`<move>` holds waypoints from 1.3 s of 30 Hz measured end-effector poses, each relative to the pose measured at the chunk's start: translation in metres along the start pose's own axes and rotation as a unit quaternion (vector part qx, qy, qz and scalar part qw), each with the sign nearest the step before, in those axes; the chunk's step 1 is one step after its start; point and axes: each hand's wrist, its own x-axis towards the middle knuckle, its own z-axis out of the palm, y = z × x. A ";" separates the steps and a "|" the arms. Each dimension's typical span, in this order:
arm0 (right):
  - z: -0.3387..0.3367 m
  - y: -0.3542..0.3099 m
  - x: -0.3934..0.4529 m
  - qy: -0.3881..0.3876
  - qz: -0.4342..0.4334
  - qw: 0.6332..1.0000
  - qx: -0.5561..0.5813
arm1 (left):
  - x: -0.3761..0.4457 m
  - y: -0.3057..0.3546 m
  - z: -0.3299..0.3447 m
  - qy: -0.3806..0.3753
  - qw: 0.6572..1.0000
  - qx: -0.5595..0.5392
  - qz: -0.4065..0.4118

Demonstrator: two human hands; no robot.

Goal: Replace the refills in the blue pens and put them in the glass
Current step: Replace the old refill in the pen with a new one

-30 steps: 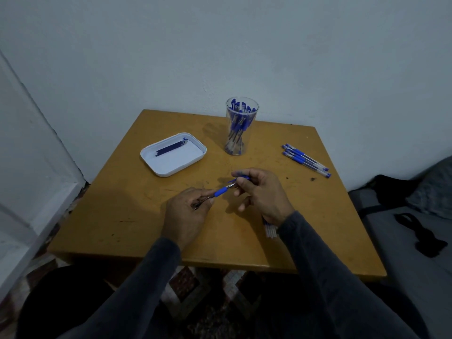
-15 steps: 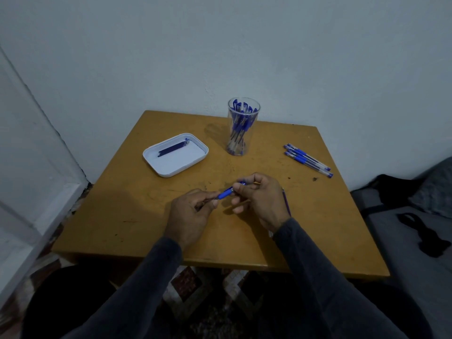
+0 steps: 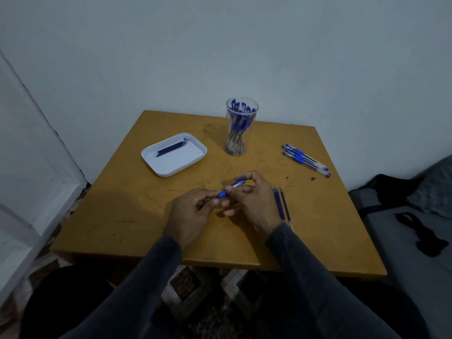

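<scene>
A blue pen (image 3: 231, 188) is held between both hands over the middle of the wooden table (image 3: 127, 211). My right hand (image 3: 254, 204) pinches its clear barrel, and my left hand (image 3: 189, 215) pinches the tip end by the blue grip. Three loose refills (image 3: 281, 204) lie on the table just right of my right hand. A tall clear glass (image 3: 241, 127) with several blue pens stands at the back. Several more blue pens (image 3: 305, 160) lie in a row at the right.
A white tray (image 3: 195, 159) holding several dark refills (image 3: 172, 149) sits at the back left. A white wall runs behind the table. At the right lies a grey cushion with a black strap (image 3: 423, 238). Patterned floor shows below the table's front edge.
Both hands have drawn closer together on the pen, and the pen's two parts have closed up. The view shifted slightly, and the refills beside my right hand now show fully.
</scene>
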 end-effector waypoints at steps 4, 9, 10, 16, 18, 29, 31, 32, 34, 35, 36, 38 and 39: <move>-0.005 -0.018 0.012 0.114 -0.135 0.975 -0.138 | 0.008 -0.002 -0.003 -0.019 0.996 0.084 -0.028; -0.012 -0.060 0.042 0.230 -0.353 0.888 -0.184 | 0.031 -0.007 0.004 -0.103 0.976 0.193 0.016; -0.012 -0.070 0.049 0.245 -0.372 0.879 -0.170 | 0.036 -0.008 0.007 -0.110 0.973 0.202 0.028; -0.013 -0.114 0.092 0.297 -0.445 0.834 -0.135 | 0.072 -0.012 0.021 -0.132 0.956 0.256 0.063; -0.014 -0.118 0.107 0.304 -0.456 0.820 -0.164 | 0.082 -0.012 0.026 -0.136 0.954 0.260 0.068; -0.022 -0.102 0.168 0.196 -0.334 0.834 -0.392 | 0.104 -0.022 0.045 -0.124 0.951 0.274 0.068; -0.021 -0.102 0.172 0.191 -0.302 0.823 -0.442 | 0.104 -0.022 0.045 -0.123 0.952 0.275 0.059; -0.020 -0.102 0.174 0.186 -0.287 0.819 -0.461 | 0.104 -0.022 0.046 -0.121 0.952 0.276 0.054; -0.019 -0.102 0.175 0.179 -0.264 0.828 -0.461 | 0.103 -0.022 0.046 -0.118 0.951 0.280 0.054; -0.018 -0.102 0.174 0.184 -0.254 0.839 -0.445 | 0.103 -0.022 0.046 -0.118 0.951 0.281 0.054; -0.018 -0.103 0.174 0.192 -0.248 0.845 -0.434 | 0.103 -0.023 0.047 -0.118 0.951 0.280 0.053; -0.018 -0.104 0.174 0.196 -0.241 0.833 -0.457 | 0.104 -0.023 0.047 -0.119 0.951 0.280 0.051; -0.018 -0.103 0.175 0.190 -0.242 0.824 -0.476 | 0.104 -0.023 0.047 -0.118 0.951 0.281 0.052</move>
